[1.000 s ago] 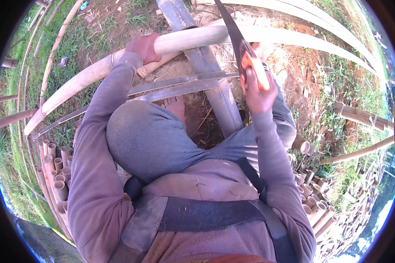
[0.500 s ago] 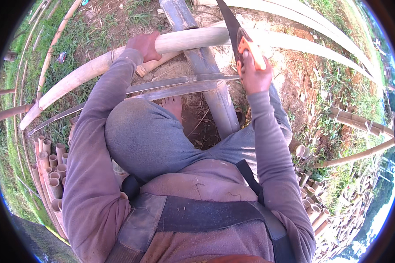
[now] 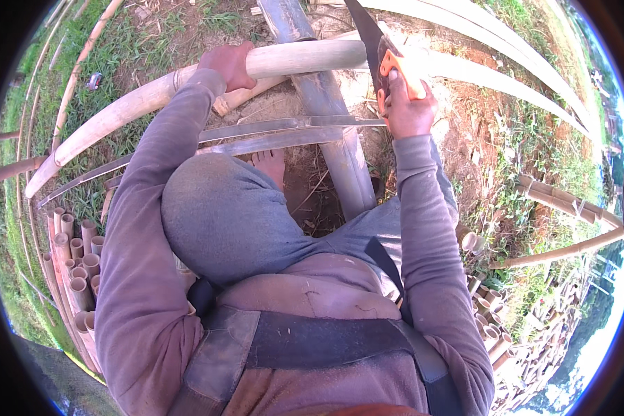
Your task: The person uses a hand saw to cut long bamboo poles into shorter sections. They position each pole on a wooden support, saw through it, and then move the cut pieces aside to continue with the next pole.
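My left hand point(image 3: 227, 67) is closed over a pale bamboo pole point(image 3: 305, 59), which runs from the far left toward the upper middle and rests across a grey bamboo beam point(image 3: 336, 132). In my right hand point(image 3: 410, 107) is a handsaw point(image 3: 401, 73) with an orange handle, fingers wrapped round the grip. Its dark blade points up and away, right at the pole's right end. Whether the teeth touch the bamboo I cannot tell. The blade's tip is cut off by the upper edge of the view.
Thin split bamboo strips point(image 3: 270, 142) cross the beam in front of my knees. Long pale bamboo lengths point(image 3: 478, 69) curve off to the right. Short cut bamboo tubes stand at the left point(image 3: 82, 295) and are piled at the lower right point(image 3: 492, 333). My bare foot point(image 3: 269, 166) is beside the beam.
My right hand and the saw have shifted slightly up and to the right. My left hand keeps its hold on the pole; the whole view has moved a little.
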Demonstrator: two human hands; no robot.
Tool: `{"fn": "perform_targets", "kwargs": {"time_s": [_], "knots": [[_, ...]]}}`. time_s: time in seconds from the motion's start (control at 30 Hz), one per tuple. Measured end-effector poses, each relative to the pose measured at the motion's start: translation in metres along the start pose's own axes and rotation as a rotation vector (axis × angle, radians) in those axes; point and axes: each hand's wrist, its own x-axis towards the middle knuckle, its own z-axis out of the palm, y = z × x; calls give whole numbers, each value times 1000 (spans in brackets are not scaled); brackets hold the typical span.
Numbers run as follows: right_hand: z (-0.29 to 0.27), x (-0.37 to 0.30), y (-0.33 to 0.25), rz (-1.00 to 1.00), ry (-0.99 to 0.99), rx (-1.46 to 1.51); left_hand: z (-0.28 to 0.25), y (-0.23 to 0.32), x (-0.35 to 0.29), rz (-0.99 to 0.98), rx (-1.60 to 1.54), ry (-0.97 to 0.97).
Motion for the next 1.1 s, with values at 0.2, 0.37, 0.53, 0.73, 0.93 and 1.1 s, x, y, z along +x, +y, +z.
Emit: {"fn": "perform_targets", "kwargs": {"time_s": [0.2,0.37,0.53,0.73,0.93,1.1], "knots": [[-106,-190,18,0,18,-73,25,-13,-5,35,-20,1],[-59,-126,26,-103,51,89,24,-7,1,21,10,32],[-1,7,2,-38,-2,-195,9,-1,-1,27,9,25],[-92,-153,17,6,9,-216,18,-12,-10,24,-28,20],[-62,-95,48,-271,69,-377,22,-3,-1,57,-37,78],[-42,-58,31,3,-5,-134,16,-8,-1,27,-20,39]]}}
